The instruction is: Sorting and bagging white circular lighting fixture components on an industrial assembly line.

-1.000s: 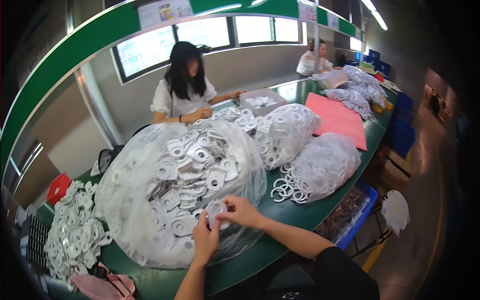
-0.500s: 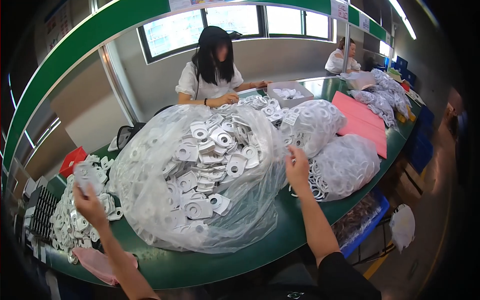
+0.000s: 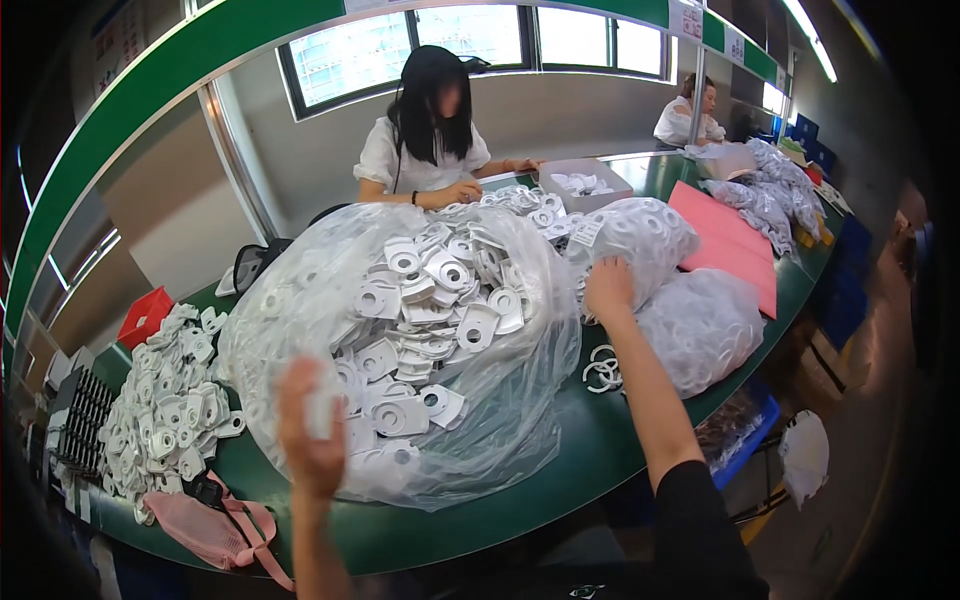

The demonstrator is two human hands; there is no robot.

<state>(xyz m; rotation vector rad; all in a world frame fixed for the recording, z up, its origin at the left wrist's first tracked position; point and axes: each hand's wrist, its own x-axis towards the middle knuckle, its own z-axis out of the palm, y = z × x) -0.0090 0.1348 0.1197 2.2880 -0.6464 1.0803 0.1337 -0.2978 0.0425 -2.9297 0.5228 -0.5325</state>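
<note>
My left hand [image 3: 312, 430], blurred by motion, is in front of the big bag with a white plastic part [image 3: 322, 408] between thumb and fingers. The large clear plastic bag [image 3: 500, 440] lies wide open, heaped with white plastic parts [image 3: 400, 300], each a plate with a round hole. My right hand [image 3: 610, 288] reaches to the near side of a smaller clear bag [image 3: 650, 235] of white parts; its fingertips are partly hidden there. Below that hand, several white C-shaped rings [image 3: 602, 370] lie on the table beside another clear bag [image 3: 700, 330] of rings.
A loose pile of white parts [image 3: 165, 410] covers the left of the green table [image 3: 420, 540], near a red bin [image 3: 146, 317], a black rack [image 3: 85, 425] and a pink pouch [image 3: 200, 525]. Across sits a co-worker [image 3: 430, 140] beside a white box [image 3: 585, 190]. Pink sheet [image 3: 725, 245] lies right.
My left hand has swung right from the loose pile, carrying the white part to the big bag's front. My right hand has moved farther away, onto the smaller bag, uncovering the rings.
</note>
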